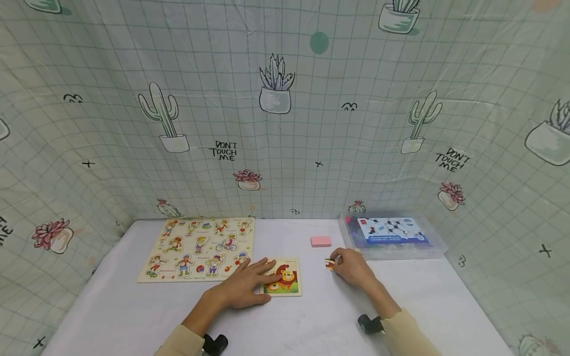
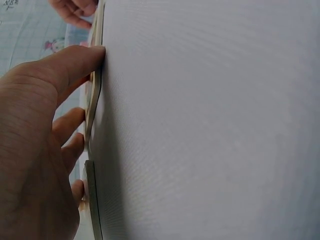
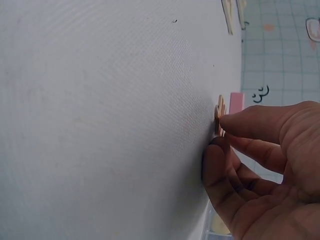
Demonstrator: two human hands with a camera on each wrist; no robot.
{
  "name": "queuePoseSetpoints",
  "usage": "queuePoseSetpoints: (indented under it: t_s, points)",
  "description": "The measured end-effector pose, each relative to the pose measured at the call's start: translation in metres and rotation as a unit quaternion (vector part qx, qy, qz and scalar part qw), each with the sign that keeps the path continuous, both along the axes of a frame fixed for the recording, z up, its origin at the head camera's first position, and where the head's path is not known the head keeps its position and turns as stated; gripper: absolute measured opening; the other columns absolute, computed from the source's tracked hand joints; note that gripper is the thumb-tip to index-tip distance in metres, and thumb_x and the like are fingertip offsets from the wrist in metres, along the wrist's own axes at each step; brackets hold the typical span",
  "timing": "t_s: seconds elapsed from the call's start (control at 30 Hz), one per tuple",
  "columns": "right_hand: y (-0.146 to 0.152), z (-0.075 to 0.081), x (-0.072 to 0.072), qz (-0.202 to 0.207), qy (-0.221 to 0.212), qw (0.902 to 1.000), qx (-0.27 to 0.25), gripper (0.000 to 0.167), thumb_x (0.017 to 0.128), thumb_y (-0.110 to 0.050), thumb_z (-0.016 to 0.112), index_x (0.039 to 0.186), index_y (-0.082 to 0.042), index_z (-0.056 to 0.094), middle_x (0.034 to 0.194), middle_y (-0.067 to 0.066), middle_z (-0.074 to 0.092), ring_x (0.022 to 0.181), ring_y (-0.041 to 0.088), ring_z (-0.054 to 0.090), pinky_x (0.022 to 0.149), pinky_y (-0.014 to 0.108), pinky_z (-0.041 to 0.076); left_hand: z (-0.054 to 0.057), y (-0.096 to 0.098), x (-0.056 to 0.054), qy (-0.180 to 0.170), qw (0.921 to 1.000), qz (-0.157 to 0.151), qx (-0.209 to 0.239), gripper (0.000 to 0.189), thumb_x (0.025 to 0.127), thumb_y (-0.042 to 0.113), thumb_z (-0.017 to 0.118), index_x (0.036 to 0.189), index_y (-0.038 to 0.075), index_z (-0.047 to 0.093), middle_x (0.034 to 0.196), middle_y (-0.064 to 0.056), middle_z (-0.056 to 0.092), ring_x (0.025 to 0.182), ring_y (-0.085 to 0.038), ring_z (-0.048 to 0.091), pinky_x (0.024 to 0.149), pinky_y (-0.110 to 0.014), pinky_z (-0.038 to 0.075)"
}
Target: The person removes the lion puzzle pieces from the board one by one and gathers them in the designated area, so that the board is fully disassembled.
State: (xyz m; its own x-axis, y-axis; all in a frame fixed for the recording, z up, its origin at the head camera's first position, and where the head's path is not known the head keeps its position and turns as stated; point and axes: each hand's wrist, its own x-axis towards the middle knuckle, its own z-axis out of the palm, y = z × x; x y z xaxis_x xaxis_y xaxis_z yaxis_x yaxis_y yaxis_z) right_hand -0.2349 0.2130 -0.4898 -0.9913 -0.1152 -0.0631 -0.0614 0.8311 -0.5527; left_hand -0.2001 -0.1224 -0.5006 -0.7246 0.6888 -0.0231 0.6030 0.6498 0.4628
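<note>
My left hand (image 1: 244, 287) lies spread over the left part of a small square lion puzzle (image 1: 290, 282), its thumb at the near edge and fingers across the picture. In the left wrist view, the thumb of the left hand (image 2: 40, 110) touches the puzzle's thin edge (image 2: 95, 100). To the right of the puzzle, my right hand (image 1: 354, 267) pinches a small printed puzzle piece (image 1: 329, 264) between thumb and fingers. From the right wrist view, the thumb of the right hand (image 3: 265, 155) presses against the wooden piece (image 3: 218, 112), close to the tabletop; fingers partly hide it.
A large wooden board with sports figures (image 1: 196, 247) lies at the back left, reaching beside the left hand. A pink block (image 1: 320, 241) sits behind the puzzle and right hand. At the back right is a clear plastic case (image 1: 392, 237) with a blue-and-white label. Patterned cloth walls (image 1: 294, 133) rise behind the white table (image 1: 311, 326).
</note>
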Motion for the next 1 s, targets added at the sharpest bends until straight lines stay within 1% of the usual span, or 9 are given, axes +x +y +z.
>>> queuePoseSetpoints:
  t_s: [0.17, 0.3, 0.4, 0.57, 0.67, 0.8, 0.9, 1.0]
  points:
    - [0.002, -0.002, 0.001, -0.009, -0.001, 0.9999, -0.015, 0.023, 0.086, -0.005, 0.070, 0.109, -0.006, 0.070, 0.080, 0.002, 0.061, 0.072, 0.017, 0.052, 0.062, 0.030, 0.043, -0.001, 0.000, 0.000, -0.002, 1.0000, 0.002, -0.003, 0.055, 0.096, 0.040, 0.064, 0.149, 0.028, 0.052, 0.165, -0.004, 0.030, 0.154, -0.028, 0.020, 0.121, -0.062, 0.010]
    - [0.001, -0.002, 0.001, -0.007, 0.002, 0.9998, -0.019, 0.021, 0.088, -0.008, 0.071, 0.109, -0.007, 0.071, 0.081, 0.002, 0.062, 0.072, 0.016, 0.052, 0.062, 0.030, 0.044, -0.001, 0.000, -0.001, -0.002, 1.0000, 0.000, -0.003, 0.055, 0.096, 0.040, 0.064, 0.149, 0.027, 0.052, 0.165, -0.005, 0.030, 0.154, -0.029, 0.020, 0.120, -0.063, 0.010]
    - [-0.002, -0.001, 0.001, -0.001, 0.011, 0.9995, -0.028, 0.019, 0.089, -0.009, 0.072, 0.108, -0.007, 0.071, 0.080, 0.001, 0.062, 0.071, 0.015, 0.053, 0.061, 0.029, 0.044, 0.000, 0.000, 0.000, -0.003, 1.0000, -0.002, -0.003, 0.056, 0.096, 0.040, 0.064, 0.149, 0.026, 0.052, 0.164, -0.006, 0.030, 0.154, -0.030, 0.020, 0.119, -0.065, 0.011]
    - [-0.011, 0.001, 0.002, 0.011, 0.029, 0.9983, -0.049, 0.015, 0.089, -0.009, 0.072, 0.104, -0.007, 0.072, 0.077, -0.001, 0.061, 0.069, 0.013, 0.053, 0.061, 0.028, 0.044, 0.000, 0.000, 0.000, -0.004, 1.0000, 0.001, -0.007, 0.056, 0.096, 0.040, 0.064, 0.149, 0.028, 0.051, 0.165, -0.004, 0.029, 0.154, -0.029, 0.020, 0.120, -0.064, 0.011]
    - [-0.019, 0.001, 0.003, 0.019, 0.018, 0.9974, -0.067, 0.014, 0.090, -0.009, 0.070, 0.104, -0.008, 0.072, 0.077, -0.001, 0.060, 0.069, 0.013, 0.052, 0.062, 0.028, 0.044, -0.001, 0.000, 0.000, -0.008, 0.9999, 0.001, -0.006, 0.056, 0.096, 0.040, 0.064, 0.149, 0.028, 0.051, 0.165, -0.004, 0.029, 0.154, -0.029, 0.019, 0.120, -0.063, 0.010]
    - [-0.031, 0.003, 0.004, 0.038, -0.014, 0.9930, -0.111, 0.015, 0.092, -0.011, 0.069, 0.106, -0.009, 0.073, 0.076, 0.000, 0.060, 0.066, 0.013, 0.054, 0.060, 0.028, 0.044, -0.001, 0.000, -0.001, -0.014, 0.9999, 0.002, -0.008, 0.056, 0.097, 0.041, 0.063, 0.150, 0.029, 0.050, 0.165, -0.004, 0.028, 0.154, -0.028, 0.019, 0.121, -0.063, 0.009]
    - [-0.041, 0.005, 0.005, 0.058, -0.019, 0.9896, -0.130, 0.015, 0.093, -0.012, 0.070, 0.107, -0.008, 0.073, 0.077, 0.000, 0.060, 0.064, 0.014, 0.055, 0.058, 0.027, 0.045, -0.001, 0.000, -0.001, -0.012, 0.9999, 0.004, -0.010, 0.056, 0.097, 0.042, 0.063, 0.150, 0.030, 0.050, 0.166, -0.004, 0.027, 0.154, -0.028, 0.019, 0.120, -0.063, 0.010]
    - [-0.052, 0.007, 0.005, 0.076, -0.018, 0.9878, -0.135, 0.015, 0.093, -0.013, 0.069, 0.106, -0.008, 0.073, 0.078, 0.000, 0.061, 0.065, 0.013, 0.055, 0.058, 0.027, 0.046, -0.001, -0.001, 0.000, -0.004, 1.0000, 0.004, -0.007, 0.055, 0.097, 0.041, 0.063, 0.149, 0.030, 0.051, 0.165, -0.008, 0.027, 0.154, -0.030, 0.021, 0.120, -0.064, 0.012]
